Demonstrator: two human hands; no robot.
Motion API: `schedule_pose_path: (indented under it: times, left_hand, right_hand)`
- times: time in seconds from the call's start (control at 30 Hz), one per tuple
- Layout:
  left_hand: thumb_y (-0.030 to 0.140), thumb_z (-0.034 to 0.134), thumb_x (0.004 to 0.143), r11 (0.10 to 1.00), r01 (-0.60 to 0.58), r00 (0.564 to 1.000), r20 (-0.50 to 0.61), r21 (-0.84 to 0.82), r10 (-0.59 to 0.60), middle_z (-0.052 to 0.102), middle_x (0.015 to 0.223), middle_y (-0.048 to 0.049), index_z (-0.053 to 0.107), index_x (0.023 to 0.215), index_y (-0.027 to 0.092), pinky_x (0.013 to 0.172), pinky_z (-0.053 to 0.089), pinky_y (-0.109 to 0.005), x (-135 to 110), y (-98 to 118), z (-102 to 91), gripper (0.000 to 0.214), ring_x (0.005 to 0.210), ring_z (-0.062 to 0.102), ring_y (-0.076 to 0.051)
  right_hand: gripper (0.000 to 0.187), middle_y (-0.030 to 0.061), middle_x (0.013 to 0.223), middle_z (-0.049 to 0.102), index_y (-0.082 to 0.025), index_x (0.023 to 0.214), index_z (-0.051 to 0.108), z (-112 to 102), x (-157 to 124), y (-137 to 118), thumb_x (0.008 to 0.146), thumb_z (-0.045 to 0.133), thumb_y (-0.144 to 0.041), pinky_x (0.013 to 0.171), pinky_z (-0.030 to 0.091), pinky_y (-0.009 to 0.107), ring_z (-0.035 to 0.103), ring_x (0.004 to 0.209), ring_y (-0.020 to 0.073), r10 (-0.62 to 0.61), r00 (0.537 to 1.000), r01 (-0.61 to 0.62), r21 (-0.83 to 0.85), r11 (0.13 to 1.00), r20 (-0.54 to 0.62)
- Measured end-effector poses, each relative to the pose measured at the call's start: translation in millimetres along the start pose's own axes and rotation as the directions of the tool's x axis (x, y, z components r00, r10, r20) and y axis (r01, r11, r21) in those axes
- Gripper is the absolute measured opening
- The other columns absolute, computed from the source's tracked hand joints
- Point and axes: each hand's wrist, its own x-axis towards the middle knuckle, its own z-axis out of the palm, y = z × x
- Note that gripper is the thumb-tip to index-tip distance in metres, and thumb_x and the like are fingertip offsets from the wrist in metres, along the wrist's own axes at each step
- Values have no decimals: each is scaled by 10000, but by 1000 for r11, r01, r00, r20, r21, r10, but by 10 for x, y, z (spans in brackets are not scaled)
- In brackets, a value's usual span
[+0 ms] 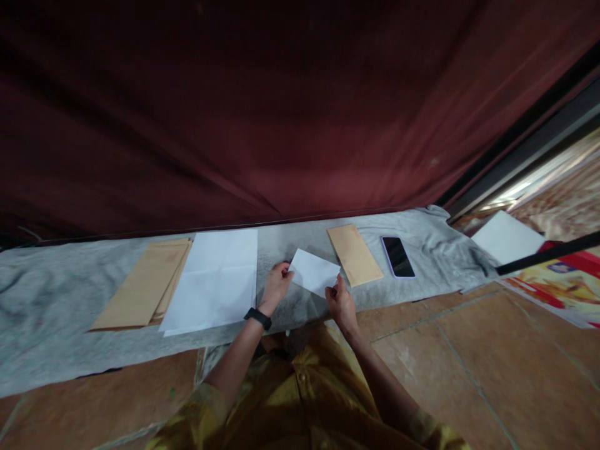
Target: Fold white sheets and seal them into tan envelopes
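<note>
From the head view, a small white rectangular paper (313, 272) is held between the person's two hands, above a grey, soft-looking cloth (47, 319) and in front of the body. Whether it is one layer or folded cannot be told for sure. It is tilted within the view, its right end lower than its left.

Working it well calls for a light, even hold at opposite ends, with fingertips near the rim so the middle is neither dented nor creased. Both hands are best at matching height, drawing the paper just taut without pulling. Any pressing is better done along an edge, slowly, with the corners squared first.

The left hand (276, 289), with a black band-like watch (258, 318) on its wrist, pinches the paper's left end; thumb and fingers are nearly together, parted only by the paper, the other fingers curled under. The right hand (341, 306) has a similar narrow pinch near the lower right corner, its fingers bent inward. How firmly either presses cannot be told.

Left of the hands lie large white paper sheets (215, 275) with faint crease lines, and beyond them a stack of flat brown paper envelopes (140, 281). Just beside the paper's right end is a single tan paper envelope (355, 255); whether the two touch is unclear. Further right lies a dark-screened phone in a pale purple case (398, 257).
</note>
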Motion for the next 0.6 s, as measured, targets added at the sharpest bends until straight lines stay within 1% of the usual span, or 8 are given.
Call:
schedule_pose_path:
  times: [0.07, 0.13, 0.27, 0.37, 0.47, 0.6]
  left_hand:
    - [203, 637, 757, 1000, -1, 1000, 12, 3, 1, 678, 722, 9, 679, 776, 205, 715, 488, -280, -39, -5, -24, 46, 711, 622, -163]
    - [234, 624, 761, 1000, 1, 1000, 9, -1, -1, 677, 705, 14, 659, 737, 207, 699, 485, -276, -81, -23, -63, 50, 702, 626, -163]
    - [285, 614, 756, 1000, 13, 999, -34, -7, -14, 694, 725, 11, 655, 735, 208, 698, 490, -277, -165, -93, -189, 90, 717, 645, -169]
    - [312, 628, 745, 1000, 29, 996, -86, 7, -28, 700, 731, 8, 651, 734, 213, 700, 488, -281, -234, -159, -303, 102, 722, 651, -174]
    - [322, 636, 747, 998, 52, 990, -133, 26, -48, 699, 723, 9, 643, 745, 218, 682, 485, -280, -300, -214, -384, 105, 706, 653, -177]
    - [316, 653, 756, 994, 90, 979, -188, 65, -77, 684, 713, 12, 659, 834, 218, 663, 477, -276, -347, -250, -399, 125, 687, 650, -177]
  right_hand:
    - [534, 74, 843, 713, -92, 1421, 456, -4, 2, 5, 919, 480, -271, 640, 497, 279, 676, 741, 214, -8, 1000, 8, -6, 1000, 8]
    - [548, 68, 848, 717, -106, 1445, 440, -8, 11, -1, 924, 474, -272, 653, 510, 287, 684, 753, 220, -23, 999, 23, 6, 1000, 23]
    - [561, 73, 882, 726, -114, 1467, 427, 6, 63, -61, 931, 494, -265, 683, 530, 305, 699, 781, 228, -61, 996, 58, 48, 997, 66]
    - [567, 88, 912, 739, -105, 1492, 406, 51, 117, -149, 953, 503, -251, 691, 528, 299, 707, 795, 230, -85, 992, 82, 41, 996, 91]
    - [561, 102, 954, 754, -115, 1514, 394, 100, 155, -247, 978, 503, -235, 709, 521, 290, 716, 826, 235, -106, 987, 108, -15, 994, 119]
    - [578, 139, 1100, 745, -110, 1542, 352, 134, 165, -333, 992, 493, -217, 766, 522, 296, 717, 894, 243, -106, 980, 131, -144, 981, 168]
